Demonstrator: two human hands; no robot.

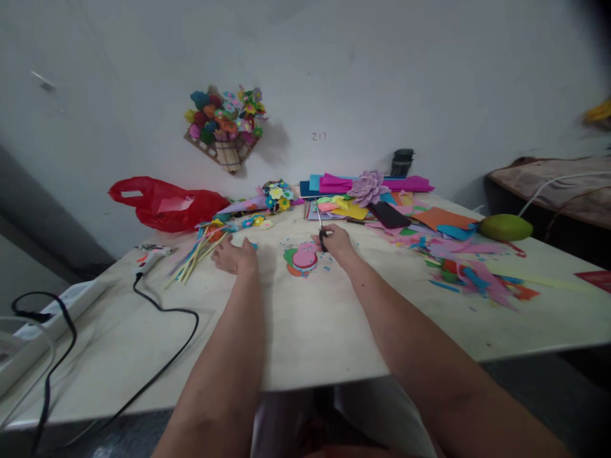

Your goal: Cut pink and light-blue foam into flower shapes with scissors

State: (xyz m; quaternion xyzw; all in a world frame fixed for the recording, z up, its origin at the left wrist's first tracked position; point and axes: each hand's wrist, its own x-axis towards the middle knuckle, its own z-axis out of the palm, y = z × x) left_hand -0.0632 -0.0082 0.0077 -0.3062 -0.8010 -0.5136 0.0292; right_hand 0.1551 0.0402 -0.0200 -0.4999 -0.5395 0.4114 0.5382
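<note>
My right hand (338, 242) is closed around the black handles of a pair of scissors (321, 222), whose blades point away from me. Just left of it lies a small pile of round cut pieces (304, 257) in pink, green, orange and red, with tiny blue scraps scattered around. My left hand (233, 256) rests on the table with its fingers curved and apart, and I see nothing held in it. A bit of blue shows by its thumb. Beside its fingers lie thin yellow and purple strips (196, 254) and small paper flowers (255, 221).
A red plastic bag (167, 207) sits at back left. On the left are a glue gun (151, 257), its black cord and a white power strip (71, 305). Coloured sheets (443, 218), a dark phone (389, 215), paper scraps (477, 273) and a green mango-like fruit (506, 227) lie right.
</note>
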